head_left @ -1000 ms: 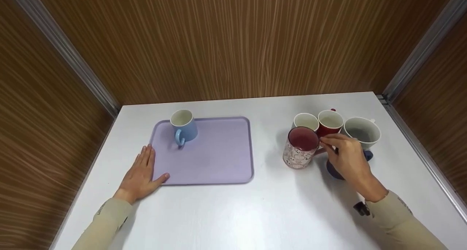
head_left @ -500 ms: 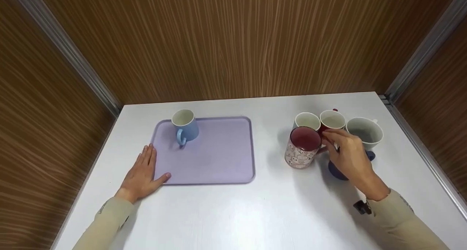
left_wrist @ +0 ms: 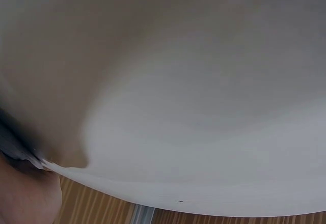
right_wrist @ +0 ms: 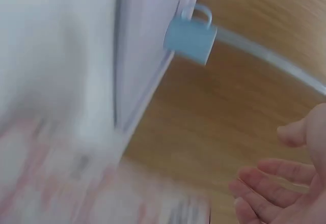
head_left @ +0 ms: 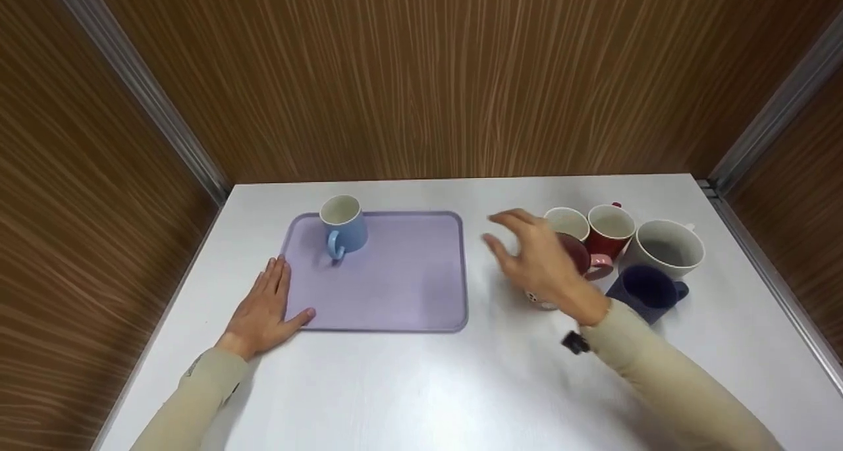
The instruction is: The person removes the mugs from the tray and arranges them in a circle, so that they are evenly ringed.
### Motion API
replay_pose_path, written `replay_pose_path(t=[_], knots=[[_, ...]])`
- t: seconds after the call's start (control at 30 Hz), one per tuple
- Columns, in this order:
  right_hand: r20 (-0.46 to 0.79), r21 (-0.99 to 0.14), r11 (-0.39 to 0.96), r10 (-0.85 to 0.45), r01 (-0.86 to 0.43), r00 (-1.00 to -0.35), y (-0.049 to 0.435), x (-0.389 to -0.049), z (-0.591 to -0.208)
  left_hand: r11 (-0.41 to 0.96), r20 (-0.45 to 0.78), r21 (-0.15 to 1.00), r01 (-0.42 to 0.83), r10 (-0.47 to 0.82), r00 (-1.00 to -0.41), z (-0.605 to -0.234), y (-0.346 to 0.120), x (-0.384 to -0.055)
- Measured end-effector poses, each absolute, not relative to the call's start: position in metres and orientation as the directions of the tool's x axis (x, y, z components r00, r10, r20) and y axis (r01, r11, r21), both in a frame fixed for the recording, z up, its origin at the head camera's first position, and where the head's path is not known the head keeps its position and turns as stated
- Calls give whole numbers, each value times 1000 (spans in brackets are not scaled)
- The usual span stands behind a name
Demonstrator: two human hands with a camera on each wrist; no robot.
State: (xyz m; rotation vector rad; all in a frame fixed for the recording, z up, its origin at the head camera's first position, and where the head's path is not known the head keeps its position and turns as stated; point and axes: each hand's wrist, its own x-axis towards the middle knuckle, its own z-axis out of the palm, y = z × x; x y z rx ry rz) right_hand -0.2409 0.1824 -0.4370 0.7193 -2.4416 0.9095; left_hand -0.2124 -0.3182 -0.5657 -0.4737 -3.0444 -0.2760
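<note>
My left hand (head_left: pixel 260 309) lies flat with straight fingers along the left edge of the lavender tray (head_left: pixel 408 286). A light blue mug (head_left: pixel 349 234) stands upright at the tray's back left, its handle toward me. My right hand (head_left: pixel 540 257) is in the air left of the mug group, fingers spread and holding nothing. Partly hidden under that hand is a patterned mug (head_left: pixel 577 248) with a dark red inside and pink handle. In the right wrist view its blurred pale pink wall (right_wrist: pixel 97 183) fills the lower left, apart from the fingers.
Beside the patterned mug stand a white-rimmed mug (head_left: pixel 568 222), a red mug (head_left: pixel 607 240), a wide pale grey mug (head_left: pixel 668 247) and a dark blue mug (head_left: pixel 649 293). Wood-patterned panels (head_left: pixel 421 82) enclose the white table (head_left: pixel 395 392) at the back and sides.
My right hand has let go of the patterned mug's handle and moved left over it, fingers opening. That handle and the dark blue mug now show. My left hand stays on the tray edge.
</note>
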Motion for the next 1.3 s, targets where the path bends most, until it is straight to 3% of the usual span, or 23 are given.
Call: replay_pose_path(t=[0.3, 0.6, 0.83, 1.1, 1.3], knots=[[369, -680, 470, -444, -562, -817, 86, -281, -470, 932, 58, 170, 319, 314, -948, -567, -312, -220], [155, -914, 290, -397, -284, -905, 2, -292, -524, 923, 82, 185, 337, 327, -941, -573, -306, -220], [36, -972, 200, -393, -124, -919, -41, -286, -541, 926, 81, 187, 327, 318, -945, -575, -315, -209], [-35, -998, -38, -423, 56, -905, -70, -287, -542, 923, 119, 171, 344, 327, -937, -574, -319, -212], [-71, -995, -38, -370, 91, -926, -75, -287, -542, 926, 122, 163, 342, 325, -938, -576, -320, -216]])
